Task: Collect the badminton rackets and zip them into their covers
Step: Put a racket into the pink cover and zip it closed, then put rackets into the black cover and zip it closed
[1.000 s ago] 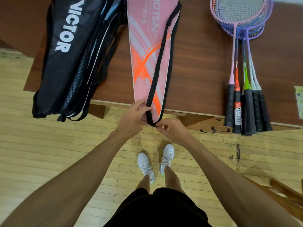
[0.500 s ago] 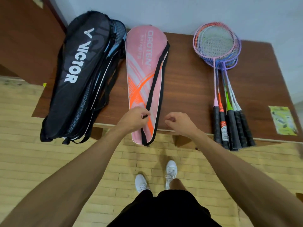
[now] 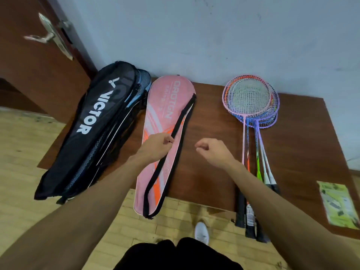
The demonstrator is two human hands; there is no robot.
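A pink racket cover with a black strap lies lengthwise on the brown table, its narrow end hanging over the front edge. My left hand pinches the black strap about halfway along the cover. My right hand hovers just right of the cover with its fingers curled, and nothing shows between them. Several badminton rackets lie stacked to the right, heads toward the wall, and their dark grips stick out past the table's edge. My right forearm covers part of their shafts.
A black Victor racket bag lies at the table's left end, partly overhanging. A green leaflet sits at the right front corner. A grey wall runs behind the table, a brown door stands at the left, and the floor is wood.
Both hands have moved from the cover's narrow end up to its middle. My right hand has come off the cover. The view has tilted up toward the wall.
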